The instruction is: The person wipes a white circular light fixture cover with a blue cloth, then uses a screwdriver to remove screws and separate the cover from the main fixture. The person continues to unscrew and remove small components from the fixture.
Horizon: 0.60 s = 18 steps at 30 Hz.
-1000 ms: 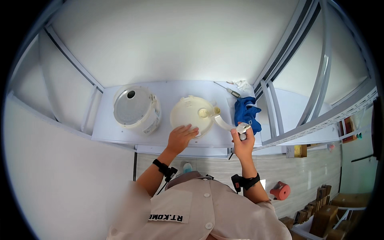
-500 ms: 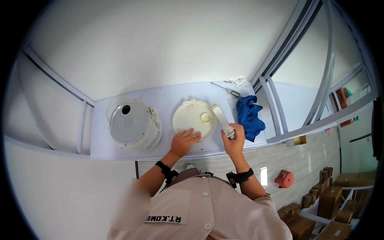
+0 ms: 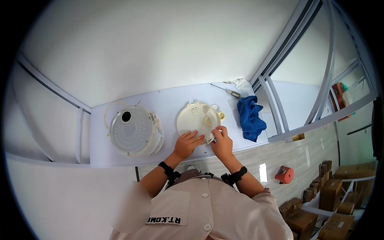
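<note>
A round cream lid-like disc [image 3: 186,121] lies on the white table in front of me. My left hand [image 3: 185,145] rests flat on its near left edge, fingers stretched out. At the near right edge of the disc, my right hand [image 3: 221,141] pinches the end of a curved cream strip [image 3: 213,114]. The strip lies along the disc's right side; its end under my fingers is partly hidden. A small yellowish round piece [image 3: 221,115] shows just beyond the disc's right edge. To the left stands a white appliance body [image 3: 132,130], like a rice cooker, with a dark round hole on top.
A crumpled blue cloth [image 3: 250,119] lies at the table's right side. Behind it are a screwdriver [image 3: 233,93] and a white crumpled wad [image 3: 241,83]. Metal frame bars [image 3: 276,106] border the right end. A red stool [image 3: 284,175] and brown cartons [image 3: 303,221] stand on the floor.
My right hand has moved left with the curved strip, from beside the disc onto its right side. My left hand stays on the near edge, shifted slightly right.
</note>
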Each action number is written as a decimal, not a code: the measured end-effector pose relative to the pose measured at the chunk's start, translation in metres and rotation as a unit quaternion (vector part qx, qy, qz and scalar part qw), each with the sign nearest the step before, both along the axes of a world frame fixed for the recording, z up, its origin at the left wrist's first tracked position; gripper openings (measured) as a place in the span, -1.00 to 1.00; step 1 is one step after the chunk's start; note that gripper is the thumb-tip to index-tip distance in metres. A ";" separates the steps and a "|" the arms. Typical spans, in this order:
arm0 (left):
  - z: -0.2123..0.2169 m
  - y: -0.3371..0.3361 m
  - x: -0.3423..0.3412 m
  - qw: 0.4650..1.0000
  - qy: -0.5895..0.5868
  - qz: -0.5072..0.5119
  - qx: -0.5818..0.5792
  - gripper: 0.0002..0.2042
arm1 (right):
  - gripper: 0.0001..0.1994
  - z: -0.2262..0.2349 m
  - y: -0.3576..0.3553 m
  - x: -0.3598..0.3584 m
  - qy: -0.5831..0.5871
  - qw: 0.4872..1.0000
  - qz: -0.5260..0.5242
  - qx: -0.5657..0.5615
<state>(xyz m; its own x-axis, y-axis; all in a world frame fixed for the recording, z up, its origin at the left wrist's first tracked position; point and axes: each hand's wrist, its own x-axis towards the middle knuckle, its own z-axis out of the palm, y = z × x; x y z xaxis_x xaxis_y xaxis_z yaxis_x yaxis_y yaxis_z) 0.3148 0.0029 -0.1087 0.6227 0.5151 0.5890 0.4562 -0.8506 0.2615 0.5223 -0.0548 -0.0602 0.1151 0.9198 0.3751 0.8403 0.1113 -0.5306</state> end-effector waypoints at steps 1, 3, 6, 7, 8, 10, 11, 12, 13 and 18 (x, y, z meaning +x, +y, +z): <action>0.000 0.001 -0.001 1.000 0.006 -0.003 0.000 -0.76 | -0.55 0.001 0.001 -0.003 -0.008 1.000 0.003 -0.003; 0.000 0.003 -0.004 1.000 0.021 -0.010 0.004 -0.76 | -0.56 0.004 0.005 -0.007 -0.023 1.000 0.007 -0.008; -0.002 0.011 -0.008 0.999 0.044 -0.022 0.001 -0.74 | -0.62 0.007 0.012 -0.011 -0.021 0.999 0.028 0.002; 0.002 0.012 -0.007 0.998 0.051 -0.026 -0.003 -0.73 | -0.64 0.007 0.014 -0.010 -0.025 0.999 0.034 -0.017; 0.005 0.013 -0.007 0.998 0.052 -0.032 -0.022 -0.72 | -0.66 0.006 0.017 -0.010 -0.029 0.998 0.039 -0.037; 0.011 0.012 -0.008 0.996 0.055 -0.042 -0.059 -0.69 | -0.68 0.006 0.021 -0.010 -0.035 0.996 0.050 -0.067; 0.011 0.011 -0.008 0.995 0.059 -0.045 -0.073 -0.68 | -0.68 0.008 0.022 -0.011 -0.037 0.995 0.055 -0.078; 0.012 0.010 -0.008 0.993 0.064 -0.048 -0.087 -0.66 | -0.69 0.009 0.023 -0.012 -0.038 0.993 0.060 -0.090; 0.012 0.010 -0.009 0.991 0.069 -0.050 -0.099 -0.64 | -0.69 0.008 0.025 -0.013 -0.042 0.994 0.065 -0.083; 0.009 0.009 -0.014 0.989 0.059 -0.058 -0.122 -0.65 | -0.69 0.007 0.030 -0.018 -0.059 0.992 0.074 -0.079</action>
